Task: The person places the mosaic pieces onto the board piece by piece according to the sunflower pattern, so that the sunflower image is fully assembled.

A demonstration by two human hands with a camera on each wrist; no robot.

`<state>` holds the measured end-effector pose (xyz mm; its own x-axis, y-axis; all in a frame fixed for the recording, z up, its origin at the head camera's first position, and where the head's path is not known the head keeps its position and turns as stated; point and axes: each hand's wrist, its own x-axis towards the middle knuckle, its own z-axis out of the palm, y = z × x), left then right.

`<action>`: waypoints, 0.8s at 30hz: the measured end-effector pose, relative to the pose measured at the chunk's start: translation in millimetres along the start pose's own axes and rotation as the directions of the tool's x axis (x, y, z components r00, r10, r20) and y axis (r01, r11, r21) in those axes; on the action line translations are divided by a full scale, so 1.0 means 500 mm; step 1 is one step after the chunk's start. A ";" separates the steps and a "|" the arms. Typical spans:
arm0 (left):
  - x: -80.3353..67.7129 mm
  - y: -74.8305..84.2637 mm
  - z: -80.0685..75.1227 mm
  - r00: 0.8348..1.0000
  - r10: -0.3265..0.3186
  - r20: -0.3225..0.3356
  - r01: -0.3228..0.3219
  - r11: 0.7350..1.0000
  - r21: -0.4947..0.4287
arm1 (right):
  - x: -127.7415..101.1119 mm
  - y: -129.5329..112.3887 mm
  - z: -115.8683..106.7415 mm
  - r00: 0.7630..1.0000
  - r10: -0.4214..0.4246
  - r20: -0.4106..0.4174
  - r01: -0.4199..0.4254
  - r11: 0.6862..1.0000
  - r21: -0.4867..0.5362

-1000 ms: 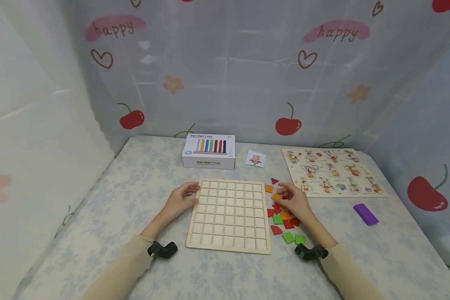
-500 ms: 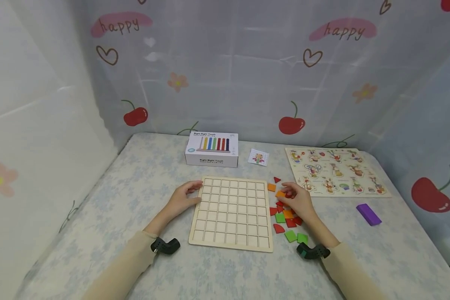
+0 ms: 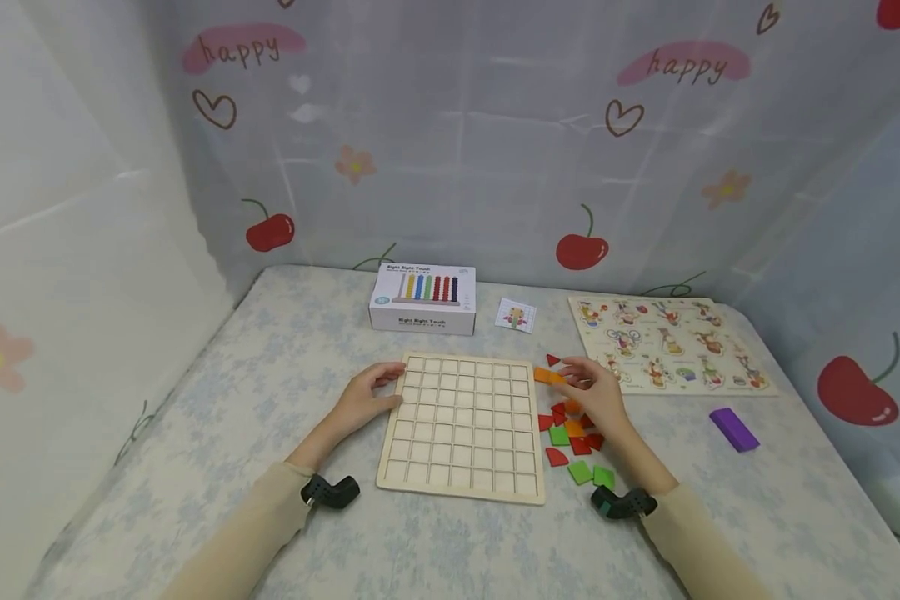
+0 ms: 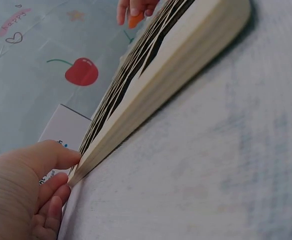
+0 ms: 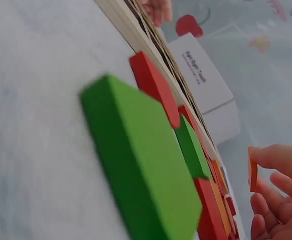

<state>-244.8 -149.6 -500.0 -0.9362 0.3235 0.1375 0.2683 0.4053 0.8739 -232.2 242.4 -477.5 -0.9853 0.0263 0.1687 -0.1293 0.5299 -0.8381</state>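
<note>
My left hand [image 3: 366,393] rests at the left edge of a pale wooden grid board [image 3: 459,496], thumb and fingertips touching its rim. The left wrist view has the thumb [image 4: 61,155] right at the rim. To the right of the board, my right hand [image 3: 594,390] pinches a small orange tile [image 5: 252,169] between thumb and finger. In the head view this tile overlaps another orange tile [image 3: 542,375] beside the board's right edge. Below the hand lie several loose tiles, among them a green square [image 3: 559,435], a red quarter-round [image 3: 556,457] and an orange piece [image 3: 572,407].
Behind the board stand a white toy box [image 3: 422,320] and a small picture card [image 3: 516,315]. A wooden picture puzzle [image 3: 690,387] lies at the back right, with a purple block [image 3: 733,429] in front of it. A printed curtain hangs behind the table.
My right hand has moved slightly back and left with the orange tile, uncovering an orange piece in the pile. My left hand stays at the board's edge.
</note>
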 end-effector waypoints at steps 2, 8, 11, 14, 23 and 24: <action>0.000 0.001 -0.001 1.000 0.006 0.002 -0.006 1.000 0.002 | 0.004 -0.012 0.007 1.000 -0.010 0.008 0.010 1.000 0.021; -0.003 0.002 -0.002 1.000 0.031 0.002 -0.031 0.999 0.007 | 0.016 -0.065 0.056 0.997 -0.052 0.058 0.048 0.996 0.073; -0.002 0.000 -0.001 0.999 0.040 0.005 -0.040 0.999 0.000 | 0.024 -0.090 0.092 0.992 -0.073 0.104 0.065 0.995 0.076; 0.000 -0.002 0.000 0.999 0.050 0.005 -0.050 0.999 0.011 | 0.035 -0.110 0.128 0.984 -0.095 0.149 0.083 0.993 0.087; -0.001 -0.003 0.001 0.999 0.052 -0.005 -0.051 0.998 0.021 | 0.053 -0.131 0.198 0.966 -0.115 0.233 0.098 0.992 0.084; -0.001 -0.002 0.000 0.999 0.049 -0.007 -0.049 0.999 0.019 | 0.053 -0.133 0.201 0.964 -0.121 0.237 0.102 0.991 0.090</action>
<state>-244.7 -150.4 -501.1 -0.9234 0.3369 0.1839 0.3185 0.4052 0.8570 -261.1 122.7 -469.6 -0.9606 -0.2393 0.1412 -0.2388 0.4510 -0.8600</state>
